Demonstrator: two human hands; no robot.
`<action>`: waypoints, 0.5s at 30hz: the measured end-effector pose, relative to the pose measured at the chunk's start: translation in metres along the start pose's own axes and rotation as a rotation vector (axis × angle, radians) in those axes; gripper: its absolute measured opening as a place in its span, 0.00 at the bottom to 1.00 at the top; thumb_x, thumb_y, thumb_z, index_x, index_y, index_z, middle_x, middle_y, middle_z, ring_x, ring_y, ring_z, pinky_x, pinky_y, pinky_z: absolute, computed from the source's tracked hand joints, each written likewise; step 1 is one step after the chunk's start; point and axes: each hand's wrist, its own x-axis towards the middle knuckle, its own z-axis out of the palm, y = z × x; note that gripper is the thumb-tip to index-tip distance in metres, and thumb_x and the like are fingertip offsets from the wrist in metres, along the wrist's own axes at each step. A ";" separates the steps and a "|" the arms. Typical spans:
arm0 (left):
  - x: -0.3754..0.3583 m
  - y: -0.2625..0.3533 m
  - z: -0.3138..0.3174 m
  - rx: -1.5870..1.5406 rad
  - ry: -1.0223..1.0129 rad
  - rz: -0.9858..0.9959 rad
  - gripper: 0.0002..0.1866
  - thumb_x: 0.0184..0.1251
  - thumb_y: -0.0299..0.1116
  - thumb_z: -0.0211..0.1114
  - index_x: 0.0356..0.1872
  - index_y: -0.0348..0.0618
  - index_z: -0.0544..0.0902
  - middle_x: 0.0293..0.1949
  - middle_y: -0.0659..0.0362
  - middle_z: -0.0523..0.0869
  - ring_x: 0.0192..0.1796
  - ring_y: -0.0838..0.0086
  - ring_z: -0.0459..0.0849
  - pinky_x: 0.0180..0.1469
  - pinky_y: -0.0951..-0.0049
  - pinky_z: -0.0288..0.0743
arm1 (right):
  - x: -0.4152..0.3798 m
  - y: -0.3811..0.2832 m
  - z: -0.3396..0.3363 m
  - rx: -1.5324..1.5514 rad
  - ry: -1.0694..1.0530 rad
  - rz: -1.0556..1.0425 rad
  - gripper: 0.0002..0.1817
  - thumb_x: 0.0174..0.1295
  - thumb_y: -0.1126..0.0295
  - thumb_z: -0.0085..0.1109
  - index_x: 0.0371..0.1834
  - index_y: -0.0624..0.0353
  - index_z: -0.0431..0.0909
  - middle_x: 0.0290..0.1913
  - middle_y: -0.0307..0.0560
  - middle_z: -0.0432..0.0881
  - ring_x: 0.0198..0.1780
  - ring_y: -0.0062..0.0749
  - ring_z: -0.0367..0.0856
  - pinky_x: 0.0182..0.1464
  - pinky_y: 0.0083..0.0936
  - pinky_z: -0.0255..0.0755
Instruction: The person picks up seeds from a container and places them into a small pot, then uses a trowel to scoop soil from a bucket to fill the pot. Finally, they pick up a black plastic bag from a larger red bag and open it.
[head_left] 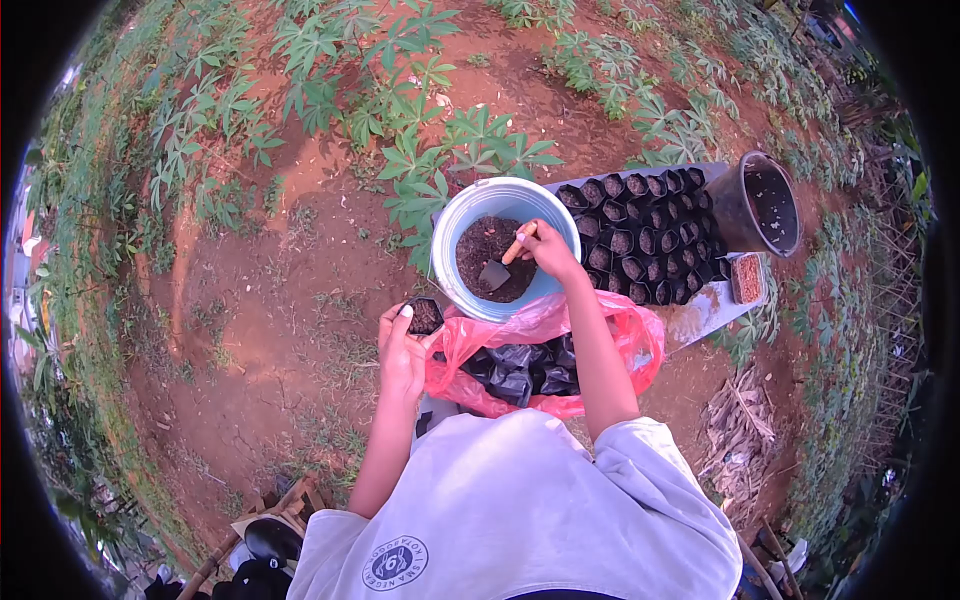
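Note:
My left hand (401, 352) grips a small black planting bag (425, 316) filled with dark soil, its thumb over the rim. Inside a light blue bucket (447, 262), my right hand (549, 252) is closed round the wooden handle of a trowel (508, 259). The trowel's dark blade touches the soil (486, 240) in the bucket. Below the bucket, between my forearms, a pink plastic bag (458, 343) lies wide open with several black planting bags (512, 372) in it.
Right of the bucket, rows of soil-filled black bags (640, 240) stand on a grey board (690, 320). A dark bucket (740, 200) and a small clear box of reddish-brown bits (746, 278) are at its right end. Leafy plants (470, 150) grow beyond the bucket.

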 end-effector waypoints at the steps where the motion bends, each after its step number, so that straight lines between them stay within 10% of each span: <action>1: -0.002 -0.002 -0.002 -0.005 0.011 0.006 0.14 0.72 0.35 0.60 0.51 0.44 0.68 0.46 0.53 0.82 0.46 0.67 0.86 0.51 0.54 0.83 | 0.001 -0.001 0.001 0.026 -0.008 -0.003 0.09 0.71 0.68 0.54 0.47 0.61 0.73 0.40 0.42 0.79 0.37 0.24 0.82 0.41 0.23 0.79; 15: -0.016 0.000 -0.001 0.067 -0.009 0.010 0.10 0.73 0.36 0.57 0.49 0.45 0.71 0.48 0.54 0.82 0.51 0.62 0.84 0.57 0.48 0.78 | -0.014 -0.008 -0.006 0.320 0.039 0.065 0.12 0.71 0.63 0.54 0.49 0.60 0.73 0.39 0.44 0.81 0.37 0.27 0.83 0.42 0.24 0.79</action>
